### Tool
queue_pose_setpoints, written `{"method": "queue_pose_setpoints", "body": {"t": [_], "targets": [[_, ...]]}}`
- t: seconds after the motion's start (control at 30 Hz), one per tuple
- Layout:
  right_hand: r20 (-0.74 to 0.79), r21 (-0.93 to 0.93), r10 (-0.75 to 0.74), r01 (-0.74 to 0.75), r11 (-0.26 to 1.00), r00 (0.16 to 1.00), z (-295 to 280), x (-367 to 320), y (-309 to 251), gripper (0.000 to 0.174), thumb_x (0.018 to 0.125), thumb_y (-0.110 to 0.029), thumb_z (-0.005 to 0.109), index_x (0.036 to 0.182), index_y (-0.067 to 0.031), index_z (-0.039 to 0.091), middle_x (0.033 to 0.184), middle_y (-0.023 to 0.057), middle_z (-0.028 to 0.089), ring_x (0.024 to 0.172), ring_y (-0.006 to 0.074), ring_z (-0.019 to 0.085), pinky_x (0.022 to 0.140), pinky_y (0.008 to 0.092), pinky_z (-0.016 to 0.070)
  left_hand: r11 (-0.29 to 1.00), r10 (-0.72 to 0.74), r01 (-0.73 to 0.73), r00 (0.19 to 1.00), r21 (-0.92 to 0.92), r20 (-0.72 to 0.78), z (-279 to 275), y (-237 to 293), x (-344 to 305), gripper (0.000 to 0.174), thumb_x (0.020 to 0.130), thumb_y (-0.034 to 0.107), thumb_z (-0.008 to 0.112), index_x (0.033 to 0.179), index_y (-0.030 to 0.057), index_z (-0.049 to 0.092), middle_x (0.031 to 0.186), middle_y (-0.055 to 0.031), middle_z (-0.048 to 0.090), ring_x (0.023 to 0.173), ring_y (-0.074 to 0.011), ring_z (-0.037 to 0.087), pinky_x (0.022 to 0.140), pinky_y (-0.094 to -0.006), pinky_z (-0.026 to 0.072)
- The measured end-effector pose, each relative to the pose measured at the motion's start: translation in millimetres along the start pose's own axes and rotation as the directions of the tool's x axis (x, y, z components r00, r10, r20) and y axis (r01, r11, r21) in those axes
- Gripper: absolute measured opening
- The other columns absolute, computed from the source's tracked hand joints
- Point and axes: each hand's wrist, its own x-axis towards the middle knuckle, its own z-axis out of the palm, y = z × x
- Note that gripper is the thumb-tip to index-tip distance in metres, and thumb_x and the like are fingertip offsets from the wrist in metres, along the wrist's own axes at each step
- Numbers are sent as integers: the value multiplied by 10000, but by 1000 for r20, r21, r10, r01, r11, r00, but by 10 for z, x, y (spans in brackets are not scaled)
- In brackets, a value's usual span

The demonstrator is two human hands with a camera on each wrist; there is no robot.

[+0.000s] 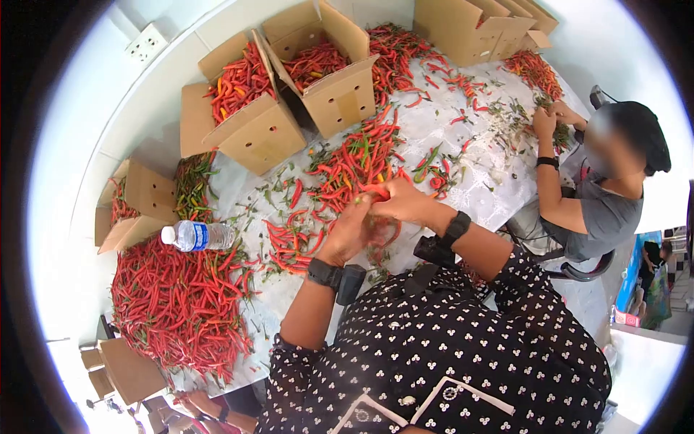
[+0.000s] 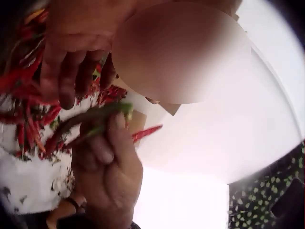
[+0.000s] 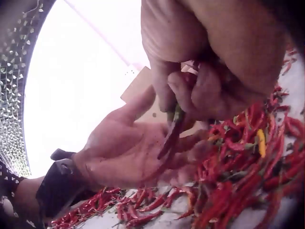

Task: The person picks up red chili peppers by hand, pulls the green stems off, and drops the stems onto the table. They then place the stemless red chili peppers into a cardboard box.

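Over the table, my right hand [image 1: 405, 201] pinches chili peppers [image 3: 174, 128] between thumb and fingers. Their green stem ends [image 2: 125, 109] stick up by the thumb in the left wrist view. My left hand [image 1: 350, 230] is held close beside it, palm turned up under the hanging chilies in the right wrist view. The fingers [image 2: 68, 78] of this left hand are mostly straight and spread. Just beyond both hands lies a loose heap of red chilies [image 1: 359, 155], with a few orange and green ones among them.
A large red chili pile [image 1: 181, 307] lies at left, with a water bottle [image 1: 199, 236] on its far edge. Chili-filled cardboard boxes [image 1: 264, 148] line the wall. Stem scraps litter the white tablecloth [image 1: 481, 184]. Another person [image 1: 603, 188] works at the right.
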Motion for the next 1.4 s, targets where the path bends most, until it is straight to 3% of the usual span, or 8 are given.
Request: {"method": "queue_pose_setpoints", "body": {"t": [0.17,0.27,0.6,0.7,0.93,1.27,1.37,1.4], "targets": [[-289,-336,-153,50,941,945,-568,106,369,292,708,-181,617,975,-70,650,788,129,649,698,189,612,647,312,468,996,-51,44,995,-81,-85,-458,-90,0,104,915,207,481,943,110,455,710,-7,494,523,-87,410,445,-203,304],[-286,-770,-221,-86,632,932,-1081,264,768,215,702,-99,575,906,-84,643,797,181,611,737,307,599,672,388,474,1000,3,-3,991,-5,-135,-507,-105,-19,96,891,171,509,925,90,472,681,2,487,506,-80,416,440,-213,313],[-254,-867,-260,-101,488,932,-1127,326,919,206,696,-92,573,896,-52,599,870,179,580,827,330,589,704,421,480,993,-29,41,993,107,-112,-473,-131,-43,88,888,179,522,906,106,476,710,10,496,536,-69,421,462,-199,315],[-269,-300,-52,-32,954,962,-995,203,552,193,736,-121,610,898,-18,601,756,123,611,739,199,609,652,328,464,994,5,9,991,105,-132,-464,-143,1,94,885,171,527,927,97,488,696,21,477,533,-59,408,458,-197,310],[-10,-167,-173,169,971,985,-294,-17,8,200,761,-160,628,868,9,621,730,65,611,673,103,532,630,271,430,990,104,-92,989,106,-106,-120,48,171,101,871,132,543,936,60,515,647,56,448,500,-39,392,443,-198,314],[-11,269,105,-98,958,994,-111,-269,-57,105,756,-119,620,732,-17,625,598,-20,531,510,52,438,461,222,334,968,249,-250,962,7,-109,-167,-6,80,61,873,107,517,909,59,522,684,24,522,497,-38,415,454,-184,319],[5,305,37,-37,952,999,-75,-225,127,114,745,-123,616,687,-26,625,574,-19,528,509,53,439,467,222,339,870,352,-250,918,426,-180,-55,7,42,46,859,94,542,883,66,515,650,19,481,505,-56,405,462,-200,326],[-2,307,40,-37,951,999,-48,-199,214,114,745,-123,616,687,-26,625,574,-19,528,509,53,439,467,222,339,577,572,-377,820,725,-28,-11,-18,17,53,849,84,551,891,62,529,673,15,504,532,-63,429,491,-205,350]]}}
